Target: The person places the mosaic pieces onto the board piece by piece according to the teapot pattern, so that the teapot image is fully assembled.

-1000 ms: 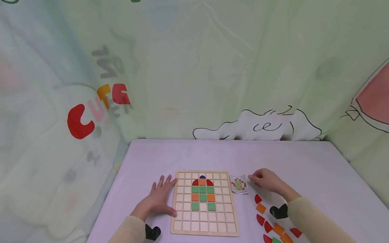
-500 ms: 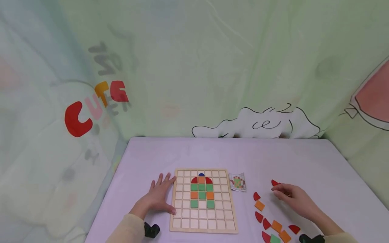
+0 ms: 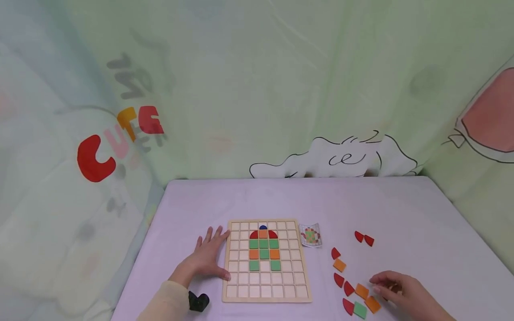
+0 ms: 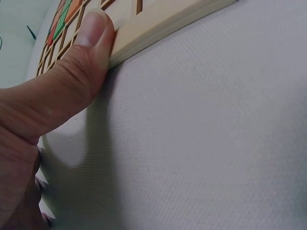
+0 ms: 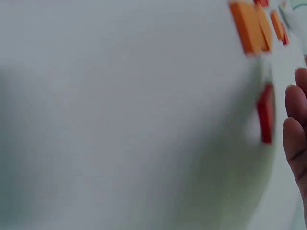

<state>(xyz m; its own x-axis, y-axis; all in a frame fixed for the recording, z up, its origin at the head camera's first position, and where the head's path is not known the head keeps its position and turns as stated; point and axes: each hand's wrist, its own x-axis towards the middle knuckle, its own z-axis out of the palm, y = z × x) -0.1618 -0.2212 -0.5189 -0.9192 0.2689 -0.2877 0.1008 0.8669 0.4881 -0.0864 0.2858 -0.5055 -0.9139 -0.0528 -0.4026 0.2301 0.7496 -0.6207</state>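
My left hand [image 3: 206, 258] rests at the left side of a wooden grid board [image 3: 265, 299], fingers spread. In the left wrist view its thumb [image 4: 91, 38] presses on the board's pale frame [image 4: 163, 26]. Green squares [image 3: 263, 244], orange squares, two red quarter-circles and a blue piece [image 3: 263, 227] sit in the grid. My right hand [image 3: 403, 292] hovers beside two orange tiles [image 3: 372, 304], fingers loosely bent, and nothing shows between them. In the right wrist view a red quarter-circle tile [image 5: 266, 113] lies below the fingertips, apart from them; the hand mostly hides it in the head view.
A small pattern card [image 3: 311, 235] lies against the board's right side. Two red quarter-circles [image 3: 364, 238] lie farther back on the right. Several red tiles, orange tiles and a green tile [image 3: 360, 310] are scattered nearer. A printed curtain [image 3: 225, 89] stands behind the lilac-covered table.
My right hand has moved from beside the card toward the near right tiles. Two red quarter-circles now show at the back right, where the hand passed. The left hand stays on the board.
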